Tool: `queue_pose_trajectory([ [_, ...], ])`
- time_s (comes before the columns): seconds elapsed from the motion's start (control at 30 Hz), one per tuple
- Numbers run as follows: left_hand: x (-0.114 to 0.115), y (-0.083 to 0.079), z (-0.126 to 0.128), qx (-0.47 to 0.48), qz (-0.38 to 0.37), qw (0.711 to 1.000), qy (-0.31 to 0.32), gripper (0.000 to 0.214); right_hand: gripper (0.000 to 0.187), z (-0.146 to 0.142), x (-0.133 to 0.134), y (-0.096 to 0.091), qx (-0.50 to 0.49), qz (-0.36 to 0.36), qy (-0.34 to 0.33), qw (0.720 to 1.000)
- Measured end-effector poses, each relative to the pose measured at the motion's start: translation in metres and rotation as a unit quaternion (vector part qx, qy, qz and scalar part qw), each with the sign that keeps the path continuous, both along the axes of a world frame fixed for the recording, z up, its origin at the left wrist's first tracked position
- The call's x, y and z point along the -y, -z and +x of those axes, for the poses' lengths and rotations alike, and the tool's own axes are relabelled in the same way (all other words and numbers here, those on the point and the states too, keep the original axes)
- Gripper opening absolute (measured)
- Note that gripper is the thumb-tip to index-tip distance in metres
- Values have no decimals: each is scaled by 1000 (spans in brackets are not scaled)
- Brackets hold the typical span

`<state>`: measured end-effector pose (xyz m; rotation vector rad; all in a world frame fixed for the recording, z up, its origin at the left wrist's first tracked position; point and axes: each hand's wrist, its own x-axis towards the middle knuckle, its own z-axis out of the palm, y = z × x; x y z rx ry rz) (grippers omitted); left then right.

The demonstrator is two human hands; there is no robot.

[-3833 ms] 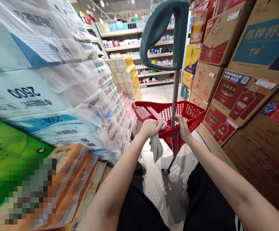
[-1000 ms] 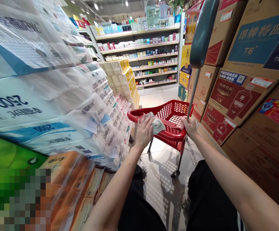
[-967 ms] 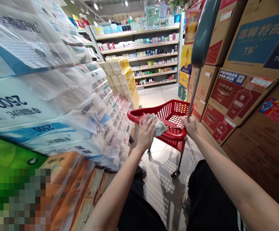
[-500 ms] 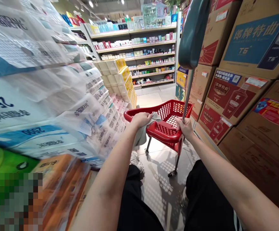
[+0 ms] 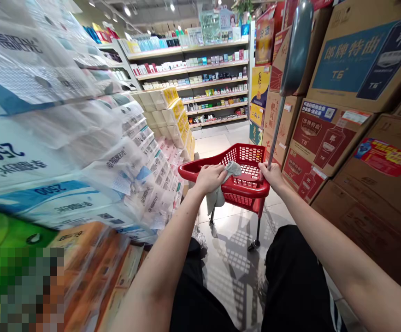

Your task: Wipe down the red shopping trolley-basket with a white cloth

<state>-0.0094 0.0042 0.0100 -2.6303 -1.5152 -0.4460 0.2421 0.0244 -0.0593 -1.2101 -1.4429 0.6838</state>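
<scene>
A small red shopping cart (image 5: 200,171) with a perforated plastic basket stands in front of me on thin legs with casters. My left hand (image 5: 211,179) is closed on a light grey cloth (image 5: 215,201) and lies over the cart's near rim; the cloth hangs down in front and bunches past my fingers. At the near right corner of the rim, my right hand (image 5: 271,175) is wrapped round a slim metal pole (image 5: 277,127). The pole rises, leaning right, to a long blue-grey end piece (image 5: 296,50). Its lower end is hidden behind my hand and the cart.
Stacked tissue packs (image 5: 48,133) line the left side, with yellow-and-white packs (image 5: 168,110) farther on. Liquor cartons (image 5: 328,133) are piled along the right. Shelves of small boxed goods (image 5: 193,74) close off the far end. Tiled floor (image 5: 217,134) runs between.
My left hand and the cloth have shifted right along the rim. The pole, its end piece and my right hand have moved right and leaned over. The cart has turned slightly.
</scene>
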Motion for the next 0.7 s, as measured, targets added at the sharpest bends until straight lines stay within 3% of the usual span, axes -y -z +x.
queue_pose_trajectory([
  [0.13,3,0,28,3,-21,996,-84,41,37,8,1,-9,106,-77,139,982],
  [0.2,3,1,42,7,-25,991,-129,41,47,5,9,-17,163,-101,189,963],
  [0.3,3,2,56,6,-28,984,-174,42,66,-4,24,-30,243,-144,212,936],
  [0.4,7,2,58,9,-25,989,-147,42,70,-10,33,-39,292,-181,221,913],
  [0.57,15,2,33,20,11,1000,1,42,66,-4,28,-45,328,-200,201,901],
  [0.7,3,4,-1,32,-9,999,-41,41,65,1,21,-45,340,-193,177,903],
])
